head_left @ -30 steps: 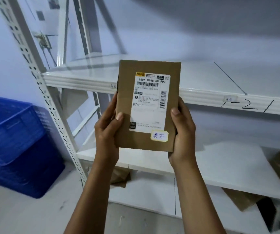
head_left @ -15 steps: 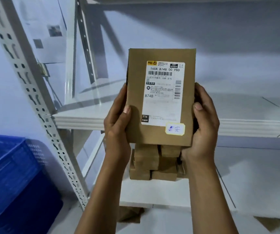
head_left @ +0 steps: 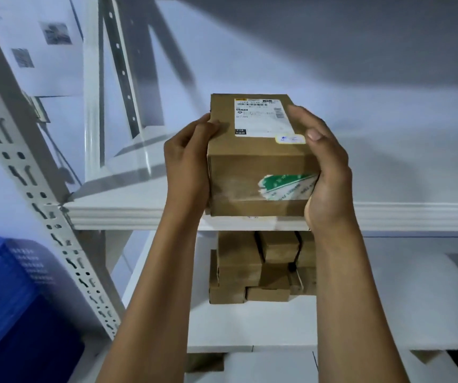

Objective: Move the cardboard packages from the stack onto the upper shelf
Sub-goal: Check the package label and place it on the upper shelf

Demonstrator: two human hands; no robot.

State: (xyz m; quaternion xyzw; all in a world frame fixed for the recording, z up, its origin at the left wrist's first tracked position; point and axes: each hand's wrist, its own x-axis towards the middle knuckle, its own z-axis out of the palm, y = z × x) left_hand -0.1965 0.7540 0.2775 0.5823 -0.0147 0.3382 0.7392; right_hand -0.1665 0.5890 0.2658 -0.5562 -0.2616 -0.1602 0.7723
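One package between two hands, left and right

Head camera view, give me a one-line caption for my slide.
Both hands, left hand and right hand, hold a labelled cardboard package at the upper shelf edge, above the stack.

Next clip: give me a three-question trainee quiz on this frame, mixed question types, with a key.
1. True or false: only the left hand holds the labelled package.
2. Where are the other cardboard packages? A) in the blue crate B) on the shelf below the upper shelf C) on the floor
3. Fill in: the white shipping label is on the package's ____ face.

Key:
1. False; the right hand grips it too.
2. B
3. Top
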